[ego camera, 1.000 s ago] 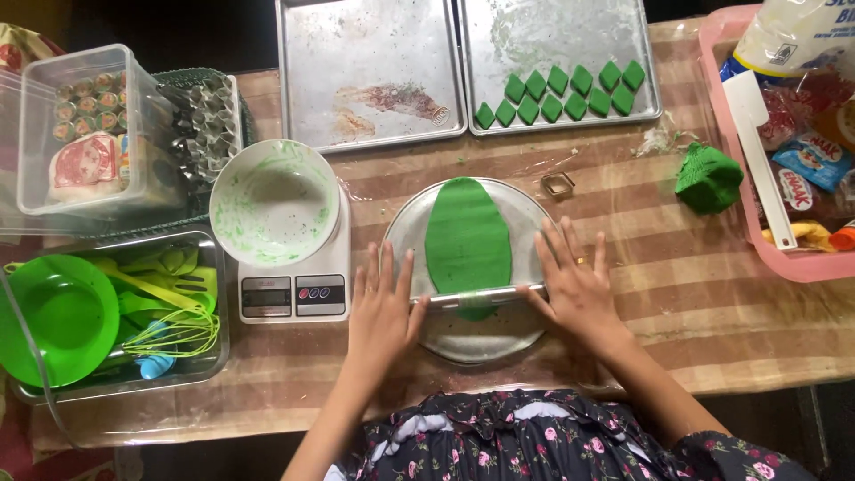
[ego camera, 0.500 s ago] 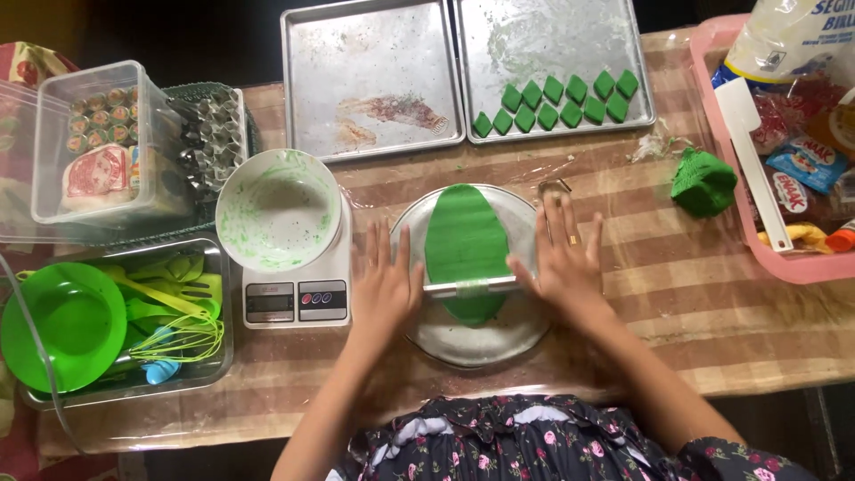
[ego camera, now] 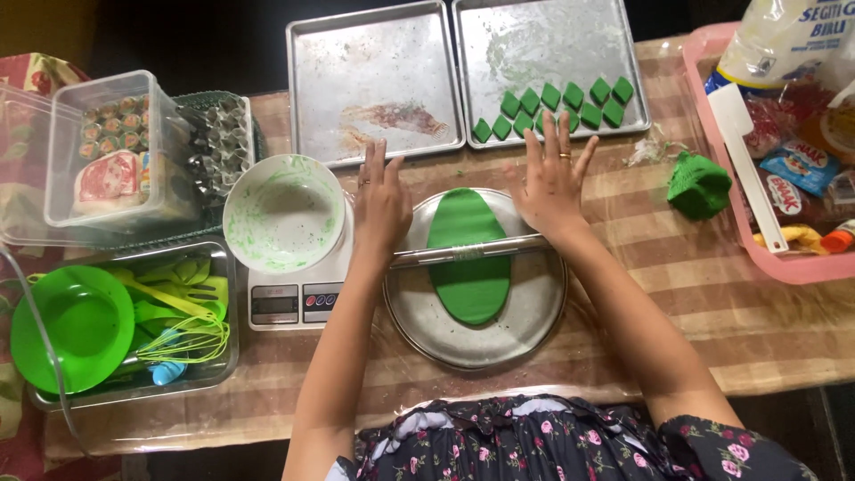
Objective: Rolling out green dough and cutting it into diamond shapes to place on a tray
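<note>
Checked tablecloth lies under all. We press our flat, open left hand (ego camera: 381, 200) and right hand (ego camera: 554, 178) on the rod (ego camera: 468, 252), which crosses the green dough (ego camera: 468, 254) on the round plate (ego camera: 419, 312); pressure should stay even. Beside the plate stands a scale (ego camera: 294, 298).

Between the left hand (ego camera: 381, 207) and the right hand (ego camera: 552, 183) lies a bright green dough sheet (ego camera: 468, 258) on a silver round tray (ego camera: 419, 307), crossed by a shiny metal rolling pin (ego camera: 468, 252). Beyond the right hand's fingertips, dark green diamond pieces (ego camera: 557, 107) sit on a grey baking tray (ego camera: 543, 40). Beside the left hand is a white bowl (ego camera: 283, 212) smeared green. Under both hands is a beige-and-brown checked tablecloth (ego camera: 677, 294).
</note>
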